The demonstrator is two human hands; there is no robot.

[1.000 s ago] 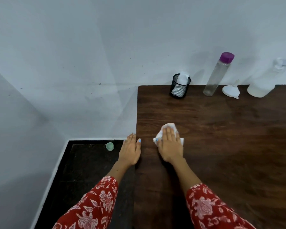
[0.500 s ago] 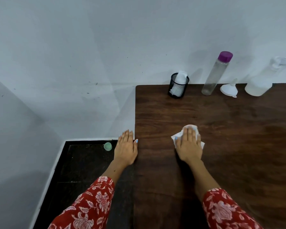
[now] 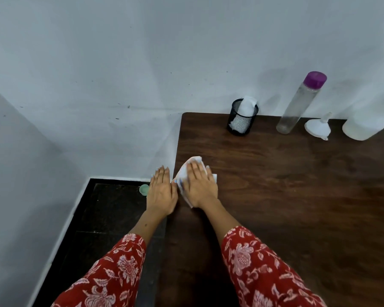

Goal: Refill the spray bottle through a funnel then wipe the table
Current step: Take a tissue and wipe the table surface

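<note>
While the right hand (image 3: 199, 187) presses flat, fingers spread, on a white cloth (image 3: 183, 173) at the tabletop's (image 3: 297, 207) left edge, the left hand (image 3: 161, 191) rests open beside it. Along the tabletop's far edge stand a funnel (image 3: 318, 127) and spray bottle (image 3: 364, 125).

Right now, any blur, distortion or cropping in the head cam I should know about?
Head view: wide-angle bend, with the table edges splaying and the wall corner slanting; lower sleeves slightly soft; spray bottle cut off at the right edge and pale against the wall; soft shadow behind the purple-capped bottle; right hand and tissue sharp.
</note>
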